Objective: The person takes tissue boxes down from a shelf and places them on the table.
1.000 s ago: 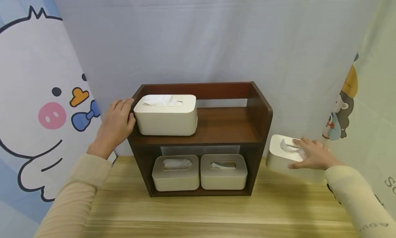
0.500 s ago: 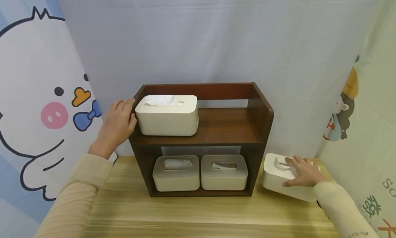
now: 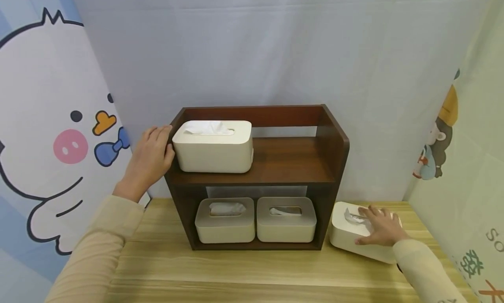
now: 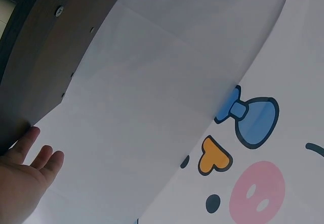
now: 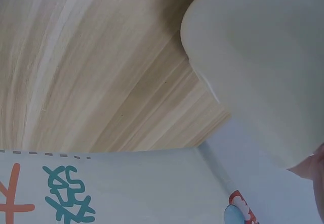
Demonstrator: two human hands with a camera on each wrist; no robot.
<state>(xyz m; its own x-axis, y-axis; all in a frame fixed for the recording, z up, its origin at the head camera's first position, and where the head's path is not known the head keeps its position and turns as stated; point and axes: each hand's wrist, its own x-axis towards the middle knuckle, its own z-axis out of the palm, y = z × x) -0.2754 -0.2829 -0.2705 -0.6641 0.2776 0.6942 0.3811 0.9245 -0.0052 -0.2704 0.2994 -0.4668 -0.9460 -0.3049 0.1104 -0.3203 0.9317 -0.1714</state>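
Note:
A dark brown two-tier shelf (image 3: 299,180) stands on the table. At its upper left side panel, my left hand (image 3: 151,156) holds the edge, with the fingertips beside the dark wood in the left wrist view. A cream tissue box (image 3: 212,156) sits on the upper tier, right beside that hand. To the right of the shelf, my right hand (image 3: 379,227) grips another cream tissue box (image 3: 350,237) from above, thumb on its front side. This box lies at an angle, close against the shelf's right side. White tissue sticks out of its slot.
Two more tissue boxes, a left one (image 3: 224,226) and a right one (image 3: 286,224), stand side by side on the lower tier. The wood-grain table (image 3: 236,272) extends in front. A pale grey curtain (image 3: 275,53) hangs behind, with printed cartoon panels at both sides.
My right hand has brought its tissue box down and slightly left, from raised beside the shelf to the tabletop. My left hand has stayed at the shelf's side.

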